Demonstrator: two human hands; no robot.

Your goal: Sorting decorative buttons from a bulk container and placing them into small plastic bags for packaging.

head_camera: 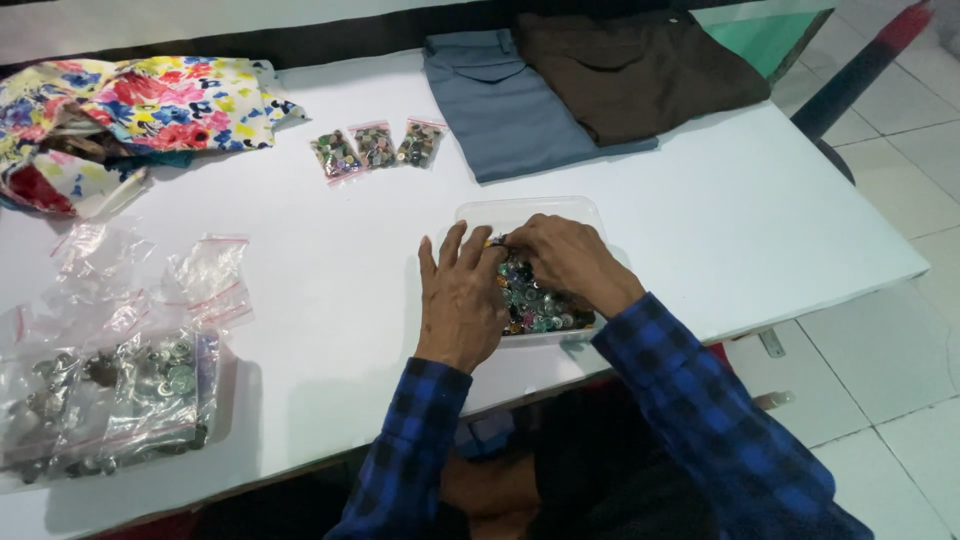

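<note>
A clear plastic tray (530, 208) sits on the white table (330, 270), filled with several small round buttons (535, 305) in mixed colours. My left hand (460, 295) rests at the tray's left rim, fingers apart and pointing up. My right hand (565, 258) lies over the buttons, its fingers curled down among them near my left fingertips. Whether either hand pinches a button is hidden by the fingers. Both sleeves are blue and black check.
Three small filled zip bags (377, 147) lie in a row behind the tray. Empty zip bags (210, 275) and larger bags of buttons (110, 395) lie at left. A floral cloth (150, 105), grey fabric (510, 110) and brown fabric (630, 70) lie at the back.
</note>
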